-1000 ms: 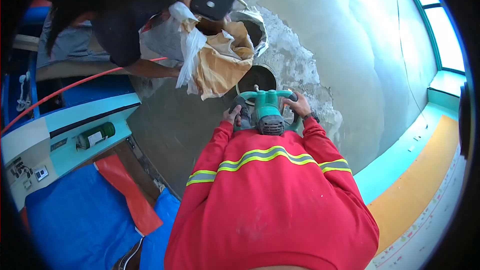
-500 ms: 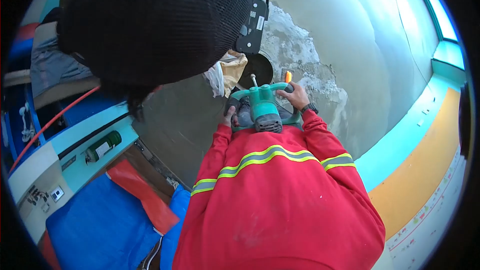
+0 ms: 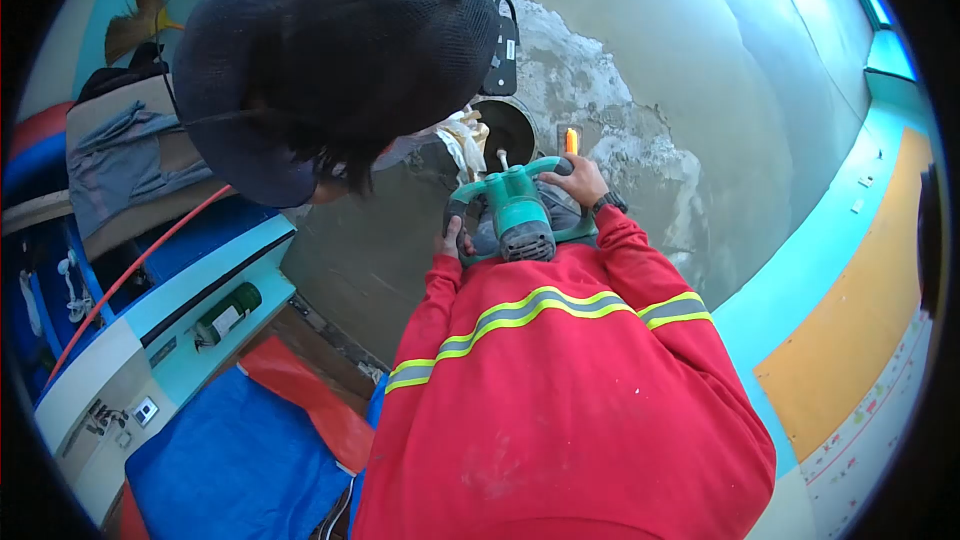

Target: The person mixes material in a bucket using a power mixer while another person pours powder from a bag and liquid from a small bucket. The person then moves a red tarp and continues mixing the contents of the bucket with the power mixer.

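Observation:
A green handheld power mixer (image 3: 518,208) with a looped handle frame is in front of my red-sleeved torso. My left hand (image 3: 455,238) is wrapped round the left grip, low on its side. My right hand (image 3: 584,183), with a dark watch at the wrist, grips the handle at the right. The mixer's pale shaft (image 3: 502,156) reaches into a dark round bucket (image 3: 511,127). A crumpled whitish bag (image 3: 464,145) lies against the bucket's left side. Just beyond my right hand is an orange-handled tool (image 3: 571,140).
A co-worker in a dark cap (image 3: 395,25) leans in at the upper left. A black case-like object (image 3: 502,65) lies behind the bucket. Wet grey floor (image 3: 745,120) spreads right. Blue sheeting (image 3: 235,450), a green cylinder (image 3: 229,313) and a red hose (image 3: 140,260) are left.
The co-worker's head has shifted and shows more of the cap and shoulder. The view has moved slightly, and the bag looks more bunched. Both my hands keep hold of the mixer.

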A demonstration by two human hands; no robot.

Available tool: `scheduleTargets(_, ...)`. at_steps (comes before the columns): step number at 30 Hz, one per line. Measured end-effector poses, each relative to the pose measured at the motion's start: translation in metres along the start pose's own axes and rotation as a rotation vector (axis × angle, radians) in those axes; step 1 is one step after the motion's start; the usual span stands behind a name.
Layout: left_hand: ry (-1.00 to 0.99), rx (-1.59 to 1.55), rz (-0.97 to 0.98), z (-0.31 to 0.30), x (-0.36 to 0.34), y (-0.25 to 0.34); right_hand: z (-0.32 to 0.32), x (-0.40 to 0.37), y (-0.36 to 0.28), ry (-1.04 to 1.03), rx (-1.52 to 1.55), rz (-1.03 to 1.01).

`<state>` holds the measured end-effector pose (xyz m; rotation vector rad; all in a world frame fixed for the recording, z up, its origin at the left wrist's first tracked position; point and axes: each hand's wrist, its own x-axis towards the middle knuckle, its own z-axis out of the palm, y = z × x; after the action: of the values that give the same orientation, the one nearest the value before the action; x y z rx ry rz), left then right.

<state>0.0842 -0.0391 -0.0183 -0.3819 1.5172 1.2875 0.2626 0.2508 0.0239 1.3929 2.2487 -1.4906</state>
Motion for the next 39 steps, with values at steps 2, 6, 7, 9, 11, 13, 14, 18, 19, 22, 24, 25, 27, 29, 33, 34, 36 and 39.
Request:
scheduleTargets(2,0.004,0.015,0.021,0.001,0.000,-0.002,0.001,0.001,0.005,0.013,-0.001,-0.019)
scheduleTargets(6,-0.029,-0.023,0.056,0.007,-0.004,-0.005,-0.006,-0.003,0.005,0.023,0.003,-0.035)
scheduleTargets(7,-0.037,-0.032,0.075,0.008,-0.008,-0.006,-0.004,-0.003,0.005,0.020,-0.001,-0.031)
scheduleTargets(9,-0.039,-0.029,0.098,0.011,-0.005,-0.003,-0.007,0.000,0.003,0.008,-0.008,-0.018)
scheduleTargets(11,-0.022,-0.015,0.080,0.013,-0.006,-0.008,-0.015,-0.008,0.000,-0.025,-0.026,0.024)
scheduleTargets(13,-0.030,-0.035,0.074,0.014,-0.005,-0.008,-0.017,-0.003,0.001,0.008,-0.013,0.003)
scheduleTargets(14,-0.037,-0.040,0.066,0.013,-0.004,-0.008,-0.012,0.001,0.009,0.031,-0.036,-0.006)
scheduleTargets(18,-0.019,-0.017,0.084,0.019,-0.009,-0.003,-0.014,-0.007,0.002,0.035,-0.045,-0.002)
scheduleTargets(19,-0.009,-0.026,0.062,0.019,-0.010,-0.002,-0.010,-0.009,0.003,0.047,-0.060,0.001)
scheduleTargets(22,-0.028,-0.045,0.073,0.014,-0.005,-0.008,-0.012,-0.005,-0.001,0.009,-0.024,0.011)
scheduleTargets(24,-0.037,-0.037,0.062,0.010,-0.004,-0.013,-0.018,-0.007,-0.004,0.027,-0.029,0.015)
scheduleTargets(25,-0.026,-0.031,0.039,0.009,-0.007,-0.015,-0.019,-0.012,-0.003,0.030,-0.033,0.020)
scheduleTargets(27,-0.021,-0.030,0.033,0.013,-0.005,-0.010,-0.017,-0.010,0.000,0.030,-0.028,-0.005)
scheduleTargets(29,-0.029,-0.035,0.033,0.016,-0.012,-0.011,-0.018,-0.015,0.000,0.029,-0.042,0.010)
scheduleTargets(33,-0.053,-0.029,0.038,0.010,-0.008,-0.013,-0.014,-0.016,0.004,0.035,-0.021,0.018)
scheduleTargets(34,-0.052,-0.028,0.044,0.010,-0.007,-0.012,-0.014,-0.013,0.003,0.045,-0.022,0.015)
scheduleTargets(36,-0.050,-0.029,0.041,0.012,-0.007,-0.014,-0.015,-0.015,0.004,0.061,-0.030,0.021)
scheduleTargets(39,-0.045,-0.022,0.034,0.008,-0.011,-0.015,-0.016,-0.021,0.000,0.029,-0.050,0.054)
